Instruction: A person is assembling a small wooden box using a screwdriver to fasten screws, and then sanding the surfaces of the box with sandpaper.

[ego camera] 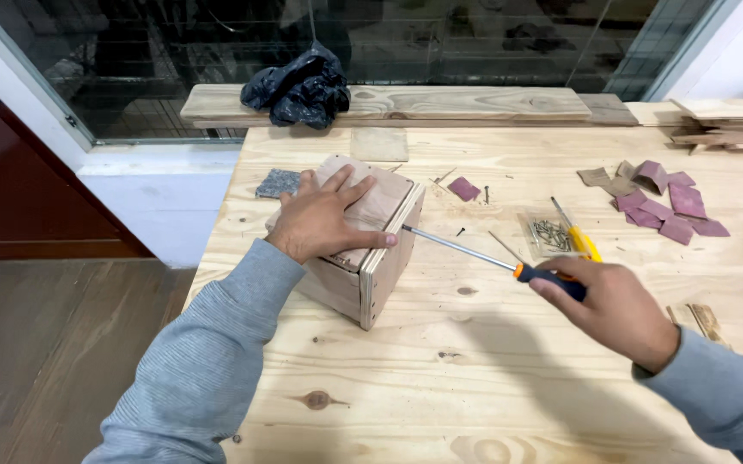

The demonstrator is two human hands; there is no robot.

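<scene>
A small plywood box (386, 266) stands on a pale wooden workbench (440, 378). My left hand (324, 216) lies flat on the box's top and presses on it, thumb against the right edge. My right hand (614, 308) grips the orange and black handle of a long screwdriver (466, 249). The shaft runs left and its tip touches the upper part of the box's right side panel, close to my left thumb.
A yellow-handled screwdriver (576, 234) and a clear bag of screws (548, 232) lie right of the box. Reddish sandpaper scraps (668, 206) are scattered farther right. A black plastic bag (298, 86) sits on a plank by the window. A grey sanding block (278, 183) lies left.
</scene>
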